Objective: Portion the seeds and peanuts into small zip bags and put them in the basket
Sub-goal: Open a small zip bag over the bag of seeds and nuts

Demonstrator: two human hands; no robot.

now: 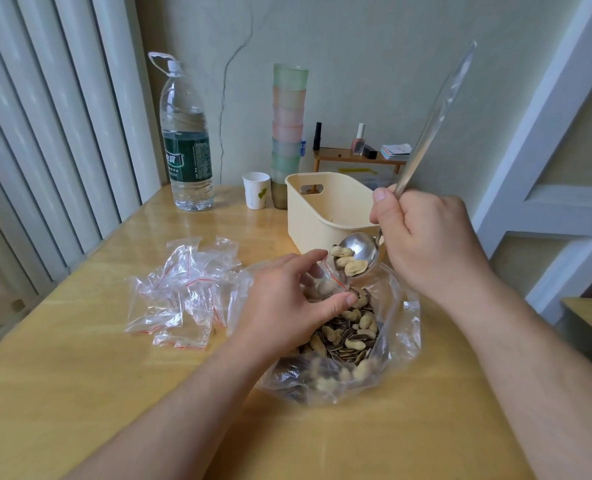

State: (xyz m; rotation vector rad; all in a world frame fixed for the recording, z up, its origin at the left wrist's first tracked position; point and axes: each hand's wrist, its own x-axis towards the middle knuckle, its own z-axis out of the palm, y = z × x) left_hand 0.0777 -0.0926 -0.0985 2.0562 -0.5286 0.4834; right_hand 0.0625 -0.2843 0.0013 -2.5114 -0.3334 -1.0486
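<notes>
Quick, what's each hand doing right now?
Left hand: pinching a small zip bag open over the big bag.
Right hand: gripping the spoon, loaded with peanuts.

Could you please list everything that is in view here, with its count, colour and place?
big bag: one, clear, table front, holds peanuts and seeds
small zip bag: one, clear, red strip, held open over the big bag
spoon: one, silver, carries peanuts at the small zip bag's mouth
empty zip bags: a pile, clear, table left
basket: one, cream, behind the big bag
water bottle: one, clear, back left
paper cup: one, white
cup stack: one, pastel
shelf: one, wooden, back
hands: left pinches the small zip bag, right grips the spoon
</notes>
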